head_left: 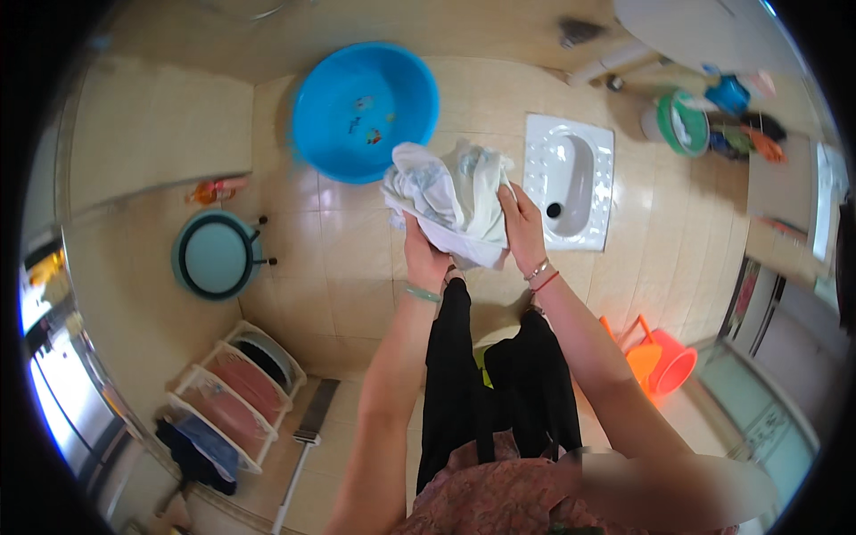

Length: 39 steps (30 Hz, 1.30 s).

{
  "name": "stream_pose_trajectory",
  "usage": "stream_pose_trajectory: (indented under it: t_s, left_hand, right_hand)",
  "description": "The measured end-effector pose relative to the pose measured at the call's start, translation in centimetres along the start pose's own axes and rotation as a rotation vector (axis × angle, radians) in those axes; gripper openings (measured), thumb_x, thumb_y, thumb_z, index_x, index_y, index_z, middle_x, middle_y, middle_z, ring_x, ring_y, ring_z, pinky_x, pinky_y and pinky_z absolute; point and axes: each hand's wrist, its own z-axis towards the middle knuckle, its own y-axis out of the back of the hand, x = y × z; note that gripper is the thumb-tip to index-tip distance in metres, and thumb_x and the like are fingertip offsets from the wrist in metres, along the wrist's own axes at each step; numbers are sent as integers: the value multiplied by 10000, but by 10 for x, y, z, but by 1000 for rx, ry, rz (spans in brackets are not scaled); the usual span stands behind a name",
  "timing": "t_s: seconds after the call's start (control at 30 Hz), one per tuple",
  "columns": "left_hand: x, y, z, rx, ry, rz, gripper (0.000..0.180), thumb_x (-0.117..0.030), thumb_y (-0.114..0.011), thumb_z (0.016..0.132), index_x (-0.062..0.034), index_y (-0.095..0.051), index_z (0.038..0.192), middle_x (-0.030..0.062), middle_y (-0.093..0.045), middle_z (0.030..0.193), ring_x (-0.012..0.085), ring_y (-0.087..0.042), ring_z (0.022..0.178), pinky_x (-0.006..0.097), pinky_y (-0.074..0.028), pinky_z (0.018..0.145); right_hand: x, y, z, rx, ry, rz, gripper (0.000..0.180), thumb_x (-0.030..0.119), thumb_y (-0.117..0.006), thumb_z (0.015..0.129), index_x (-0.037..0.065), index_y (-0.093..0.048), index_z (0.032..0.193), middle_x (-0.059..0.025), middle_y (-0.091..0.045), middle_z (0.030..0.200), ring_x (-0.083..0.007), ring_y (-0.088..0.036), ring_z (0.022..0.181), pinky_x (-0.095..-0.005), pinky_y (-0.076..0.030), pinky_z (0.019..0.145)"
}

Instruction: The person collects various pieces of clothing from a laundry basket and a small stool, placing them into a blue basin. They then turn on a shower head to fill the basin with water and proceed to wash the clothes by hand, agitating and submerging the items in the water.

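Between my two hands is a bunched-up white cloth with pale blue-grey patches, held in front of me above the floor. My left hand grips its lower left side, the fingers partly hidden under the folds. On the right edge, my right hand is closed with the thumb on top of the cloth. Just beyond the cloth, to the left, a large blue basin with small printed pictures on its bottom stands on the tiles. Whether the cloth is one piece or several, I cannot tell.
A white squat toilet is set in the floor at right. A teal round basin and a rack of basins line the left, with a squeegee-like mop nearby. At right are a green-rimmed bucket and an orange stool.
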Motion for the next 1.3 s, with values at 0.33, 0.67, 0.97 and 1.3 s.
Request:
stream_pose_trajectory:
  t_s: [0.33, 0.67, 0.97, 1.3]
  left_hand:
    - [-109, 23, 87, -105, -227, -182, 552, -426, -391, 1045, -77, -353, 1471, 72, -421, 1488, 261, -405, 1354, 424, -304, 1144]
    - [-118, 69, 164, -258, -354, -276, 480, -305, -445, 1040, -71, -361, 1449, 64, -450, 1453, 259, -441, 1311, 449, -345, 1109]
    - [-128, 70, 201, -420, -434, -350, 496, -391, -495, 1003, -172, -411, 1440, 41, -494, 1426, 214, -393, 1333, 406, -240, 1131]
    - [-100, 77, 152, -274, -456, -520, 549, -512, -304, 1037, -203, -361, 1487, 52, -396, 1527, 238, -357, 1405, 445, -278, 1125]
  right_hand:
    - [31, -142, 120, 208, 127, -151, 406, 325, -544, 991, 1, -629, 1222, -142, -708, 1022, -182, -645, 926, -294, -486, 847]
    - [-16, -201, 226, 409, -308, 242, 449, 298, -519, 1017, 9, -499, 1360, -95, -590, 1297, -191, -577, 1132, -320, -461, 974]
    - [-39, -223, 283, 578, -528, 529, 492, 327, -447, 1037, 97, -361, 1463, -78, -432, 1469, -264, -421, 1336, -445, -351, 1102]
    - [-37, -226, 237, 785, -697, 419, 708, 605, -329, 994, 134, -281, 1521, -101, -342, 1546, -306, -312, 1424, -507, -253, 1143]
